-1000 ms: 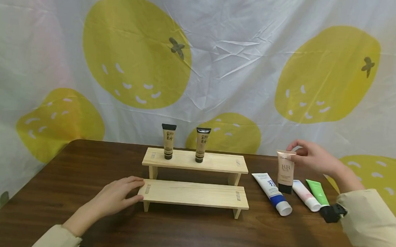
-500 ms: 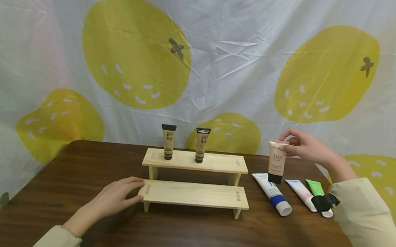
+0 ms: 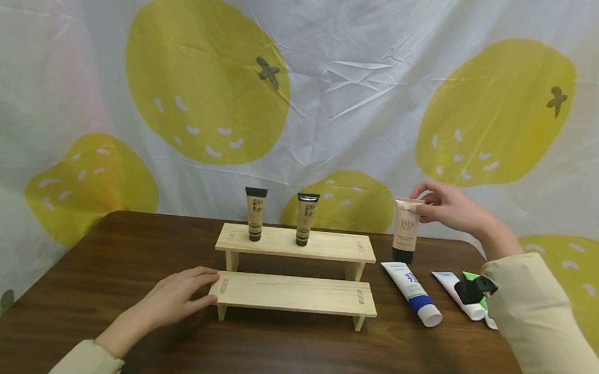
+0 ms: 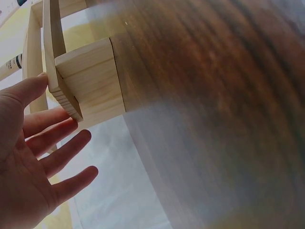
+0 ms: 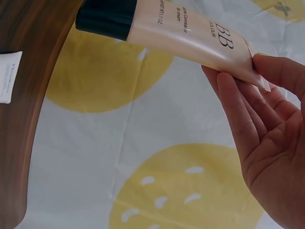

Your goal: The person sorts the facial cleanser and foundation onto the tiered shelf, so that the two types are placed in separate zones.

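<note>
- Beige-sleeved left hand [image 3: 182, 294], fingers loose, touches the lower shelf [image 3: 293, 293] at its nine o'clock end.
- Two slim tubes [image 3: 255, 214] stand on the upper shelf [image 3: 278, 240].
- BB tube [image 3: 405, 233], upright at that shelf's three o'clock, pinched by the right hand [image 3: 447, 207].
- Blue-and-white tube [image 3: 412, 291] lying at six o'clock from it.

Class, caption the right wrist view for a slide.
A right hand pinches the flat end of a pale pink, dark-capped tube, white and yellow cloth behind.
</note>
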The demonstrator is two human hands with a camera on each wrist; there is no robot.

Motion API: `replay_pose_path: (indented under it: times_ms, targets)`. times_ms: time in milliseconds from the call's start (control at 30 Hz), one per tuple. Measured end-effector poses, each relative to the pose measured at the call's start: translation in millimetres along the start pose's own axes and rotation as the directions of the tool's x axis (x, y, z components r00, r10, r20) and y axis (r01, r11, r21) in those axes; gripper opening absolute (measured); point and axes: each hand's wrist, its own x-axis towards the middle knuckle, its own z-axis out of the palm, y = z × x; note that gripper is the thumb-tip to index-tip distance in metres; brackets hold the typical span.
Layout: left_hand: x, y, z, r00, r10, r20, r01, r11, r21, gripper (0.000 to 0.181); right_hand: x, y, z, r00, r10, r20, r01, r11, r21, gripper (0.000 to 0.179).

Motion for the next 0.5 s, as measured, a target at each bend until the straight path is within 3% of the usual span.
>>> replay_pose_path:
  times_ms: [500]
  targets:
    - [0.9,1.3,0.4,1.0,0.003,-0.006,-0.003,1.0,0.001,0.045,13.6,-11,12,0.998,-0.037,-0.059,0.041,0.997,0.064,0.019]
